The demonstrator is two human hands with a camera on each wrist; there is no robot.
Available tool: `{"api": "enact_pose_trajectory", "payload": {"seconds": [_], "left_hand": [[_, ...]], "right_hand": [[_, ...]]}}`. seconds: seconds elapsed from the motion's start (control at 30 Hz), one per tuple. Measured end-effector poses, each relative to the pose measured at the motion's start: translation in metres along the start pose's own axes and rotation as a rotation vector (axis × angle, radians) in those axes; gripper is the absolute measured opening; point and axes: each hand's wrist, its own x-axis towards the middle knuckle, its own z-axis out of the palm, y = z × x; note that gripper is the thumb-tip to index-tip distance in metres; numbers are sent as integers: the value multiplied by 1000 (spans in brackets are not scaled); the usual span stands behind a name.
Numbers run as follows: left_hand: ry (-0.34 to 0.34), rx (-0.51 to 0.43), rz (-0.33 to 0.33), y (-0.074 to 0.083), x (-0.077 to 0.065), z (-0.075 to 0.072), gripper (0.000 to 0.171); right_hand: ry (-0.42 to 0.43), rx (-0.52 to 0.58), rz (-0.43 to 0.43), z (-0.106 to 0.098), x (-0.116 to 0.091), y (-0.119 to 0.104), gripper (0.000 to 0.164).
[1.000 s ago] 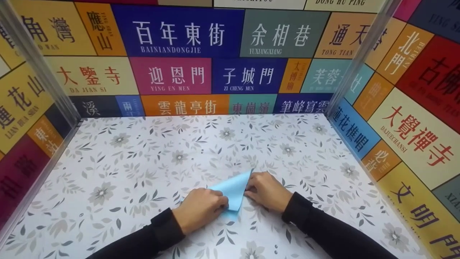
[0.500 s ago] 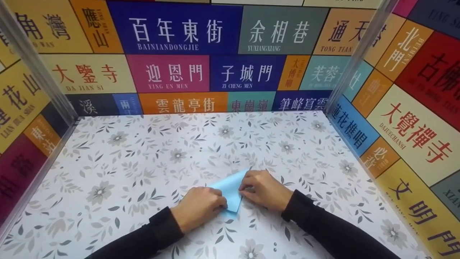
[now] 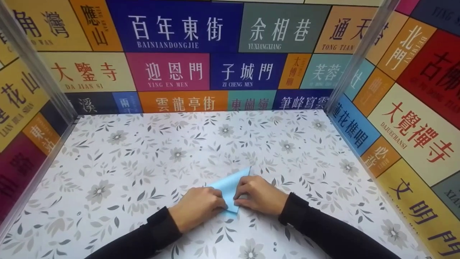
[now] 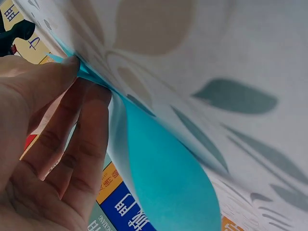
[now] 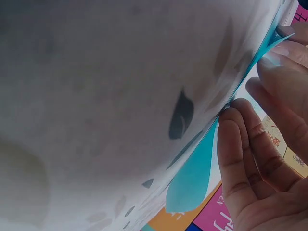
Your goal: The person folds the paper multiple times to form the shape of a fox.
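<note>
A light blue sheet of paper point(image 3: 229, 187), folded over on itself, lies on the flowered tabletop with one pointed corner toward the back. My left hand point(image 3: 199, 207) pinches its near left part; in the left wrist view the paper point(image 4: 168, 173) bulges up past the thumb and fingers point(image 4: 98, 103). At the sheet's right edge is my right hand point(image 3: 260, 196), fingertips close beside the left hand. The right wrist view shows its fingers point(image 5: 231, 139) fairly straight, touching the paper point(image 5: 192, 178) where it meets the table, thumb held apart from them.
The white tabletop point(image 3: 143, 144) carries a grey leaf and flower print. Panels with colourful sign lettering stand behind it point(image 3: 172, 72) and along the left point(image 3: 21, 97) and right point(image 3: 413, 129) sides, joined by clear corner strips.
My right hand has slid from near the paper's back corner down its right edge, toward me and the left hand. The left hand stays nearly in place; the view has shifted slightly.
</note>
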Motion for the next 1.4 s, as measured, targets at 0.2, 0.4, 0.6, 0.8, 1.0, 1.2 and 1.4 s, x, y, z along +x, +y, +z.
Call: {"api": "enact_pose_trajectory", "payload": {"seconds": [0.2, 0.4, 0.6, 0.8, 1.0, 1.2, 1.4], "left_hand": [[-18, 18, 18, 0, -2, 1, 10], [-28, 37, 40, 0, -2, 0, 9], [-50, 83, 69, -2, -3, -1, 17], [-48, 101, 85, -3, -4, -1, 16], [-48, 118, 111, -5, -4, -2, 13], [-86, 111, 116, -6, -5, -3, 14], [-94, 88, 108, -7, -5, -3, 18]], "right_hand": [[5, -13, 3, 1, -1, -3, 12], [-35, -31, 27, -3, 0, -6, 11], [-76, -47, 34, -5, 2, -7, 9], [-65, -57, 9, -4, 2, -6, 8], [-52, -64, -22, -3, 2, -6, 8], [-49, -49, -20, -2, 0, -7, 11], [-58, -29, 9, 0, -2, -10, 17]]}}
